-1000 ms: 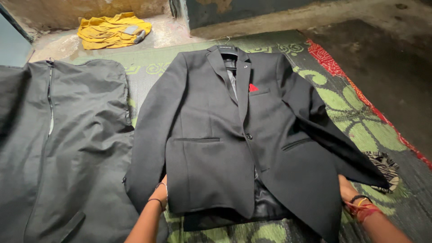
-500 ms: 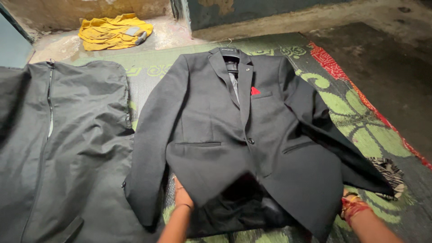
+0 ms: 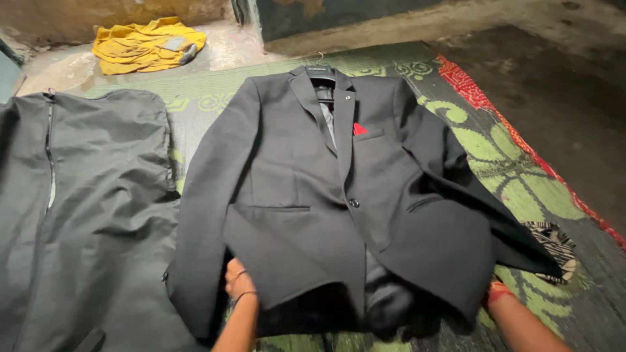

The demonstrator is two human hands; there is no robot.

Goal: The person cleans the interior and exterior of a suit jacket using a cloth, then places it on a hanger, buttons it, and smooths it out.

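A dark suit jacket [image 3: 306,189] on a hanger lies face up on a green patterned mat [image 3: 521,189], with a red pocket square [image 3: 359,129] at its chest. My left hand [image 3: 238,281] is tucked under the jacket's lower left front panel, lifting the hem; its fingers are mostly hidden by cloth. My right hand [image 3: 494,293] is under the jacket's lower right corner, and only the wrist with red bangles shows. The bottom hem is raised and folded, showing the dark lining.
A grey zippered garment bag [image 3: 85,215] lies flat to the left of the jacket. A yellow cloth [image 3: 147,44] sits on the floor at the back left. A black-and-white patterned cloth [image 3: 554,244] peeks out at the right sleeve. Bare concrete floor lies at the right.
My left hand has slid from the jacket's left edge to under the front panel. The hem has lifted and bunched up. My right hand has gone further under the cloth.
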